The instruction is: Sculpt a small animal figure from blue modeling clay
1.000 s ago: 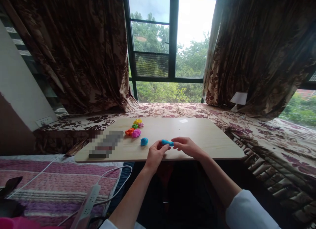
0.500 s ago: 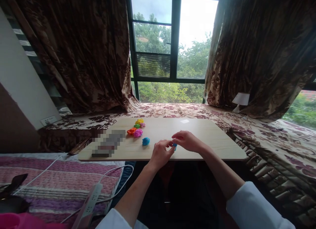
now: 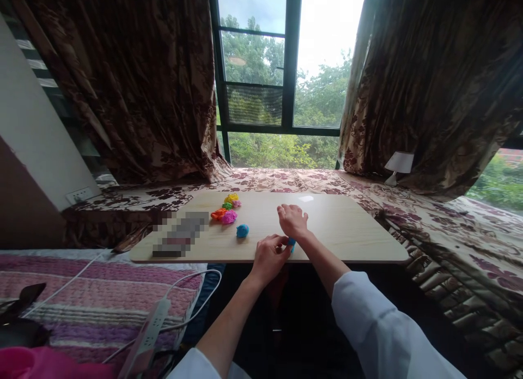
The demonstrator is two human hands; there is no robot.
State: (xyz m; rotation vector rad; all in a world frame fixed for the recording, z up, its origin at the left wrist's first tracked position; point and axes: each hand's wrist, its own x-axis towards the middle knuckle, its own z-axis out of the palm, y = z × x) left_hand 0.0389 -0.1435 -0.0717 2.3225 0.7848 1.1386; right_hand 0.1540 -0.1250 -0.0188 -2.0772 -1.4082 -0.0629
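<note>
Near the front edge of the table, my left hand (image 3: pixel 269 254) pinches a small blue clay piece (image 3: pixel 291 243) between thumb and fingers. Its full shape is partly covered by my hands. My right hand (image 3: pixel 292 221) is just beyond it, over the tabletop, fingers a little apart and bent, with nothing visible in them. To the left of my hands sits a rounded blue clay lump (image 3: pixel 242 231). Farther left and back is a cluster of clay lumps: magenta (image 3: pixel 229 217), orange (image 3: pixel 218 214), green (image 3: pixel 226 206), light pink (image 3: pixel 236 203) and yellow (image 3: pixel 231 197).
A blurred-out dark flat object (image 3: pixel 182 234) lies on the left of the pale wooden table (image 3: pixel 351 232). Beside it are a quilted bed (image 3: pixel 81 292) and a power strip (image 3: pixel 151 330) with a cable. A small lamp (image 3: pixel 398 164) stands on the window ledge.
My right hand has left the blue clay piece and moved forward and slightly left, its fingers spreading. My left hand still pinches the piece, close to where it was.
</note>
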